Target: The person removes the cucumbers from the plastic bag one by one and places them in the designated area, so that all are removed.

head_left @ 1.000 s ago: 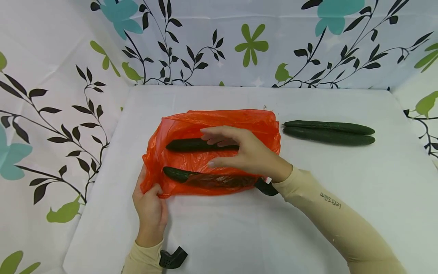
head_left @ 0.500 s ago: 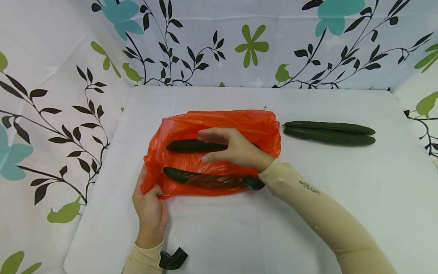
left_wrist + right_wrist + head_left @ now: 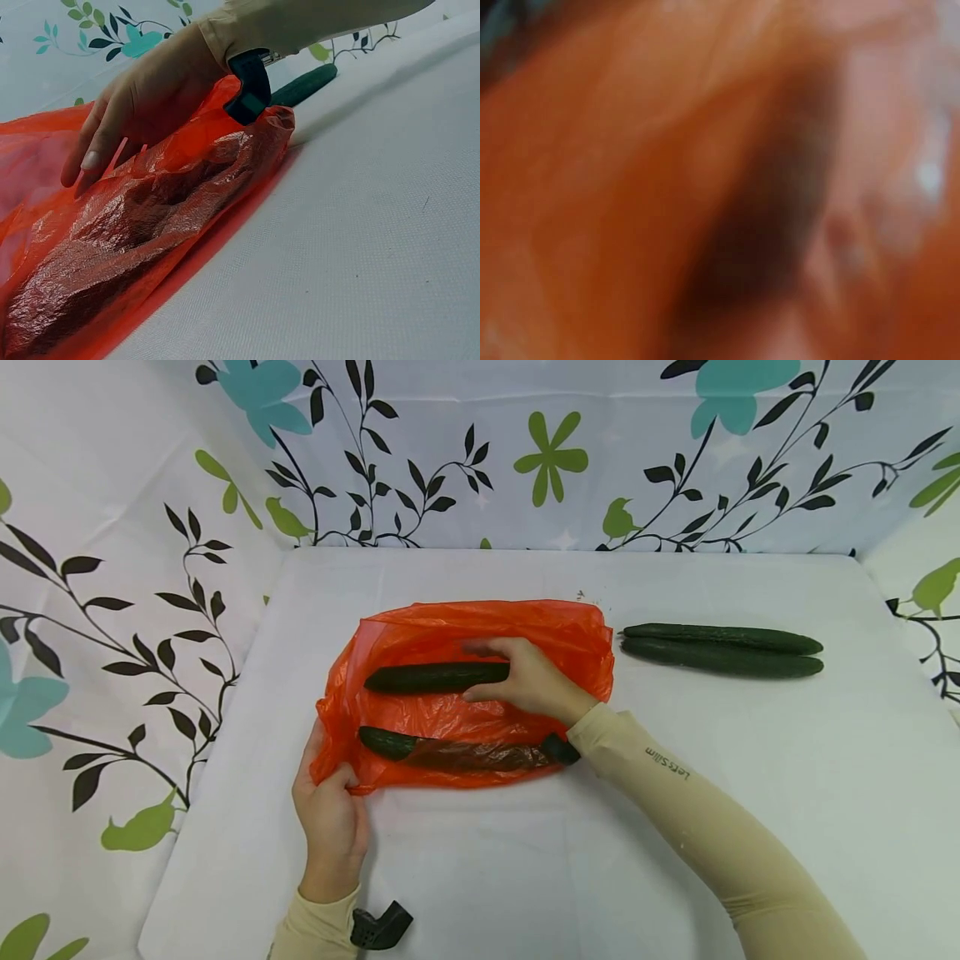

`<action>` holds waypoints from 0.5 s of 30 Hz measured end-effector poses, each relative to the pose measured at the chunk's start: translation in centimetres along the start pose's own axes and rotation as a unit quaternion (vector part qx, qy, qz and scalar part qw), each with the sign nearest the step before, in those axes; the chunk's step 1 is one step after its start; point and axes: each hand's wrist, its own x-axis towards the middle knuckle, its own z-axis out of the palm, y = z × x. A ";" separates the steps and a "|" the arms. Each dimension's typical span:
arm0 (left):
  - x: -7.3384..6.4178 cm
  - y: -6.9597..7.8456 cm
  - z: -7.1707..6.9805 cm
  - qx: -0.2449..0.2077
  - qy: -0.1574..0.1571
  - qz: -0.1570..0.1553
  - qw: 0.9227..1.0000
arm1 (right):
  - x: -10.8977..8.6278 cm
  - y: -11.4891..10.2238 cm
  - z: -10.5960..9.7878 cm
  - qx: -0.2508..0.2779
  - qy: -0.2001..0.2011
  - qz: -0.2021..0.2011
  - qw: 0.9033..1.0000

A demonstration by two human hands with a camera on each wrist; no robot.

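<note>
A red plastic bag [image 3: 420, 631] lies on the table with its mouth to the left. My left hand [image 3: 330, 827] grips the mouth's near corner. Two dark green cucumbers are in the bag: the far cucumber [image 3: 427, 678] lies bare in the opening, and the near cucumber [image 3: 386, 742] is mostly under the film. Over the far cucumber's right part, my right hand [image 3: 536, 681] holds it, fingers beyond and thumb on the near side. In the left wrist view my right hand [image 3: 154, 94] reaches down at the bag [image 3: 135, 225]. The right wrist view is blurred orange film and a dark shape.
Two more cucumbers [image 3: 720, 652] lie side by side on the white table [image 3: 720, 777], right of the bag. Black wrist cameras [image 3: 381, 925] sit on both sleeves. A leaf-patterned curtain [image 3: 450, 410] hangs behind the table and along its sides.
My right hand first moved left over the bag, then its fingers and thumb drew closer together about the far cucumber. My left hand, still gripping the bag, has hardly moved.
</note>
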 end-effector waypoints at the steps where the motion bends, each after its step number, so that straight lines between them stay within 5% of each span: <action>1: 0.0 0.0 0.0 0.000 0.000 -0.001 1.000 | 0.0 0.1 0.0 -0.003 0.000 0.003 1.000; 15: 0.0 0.0 0.1 0.000 0.002 -0.005 1.000 | 0.4 0.2 0.2 -0.143 -0.032 0.094 0.985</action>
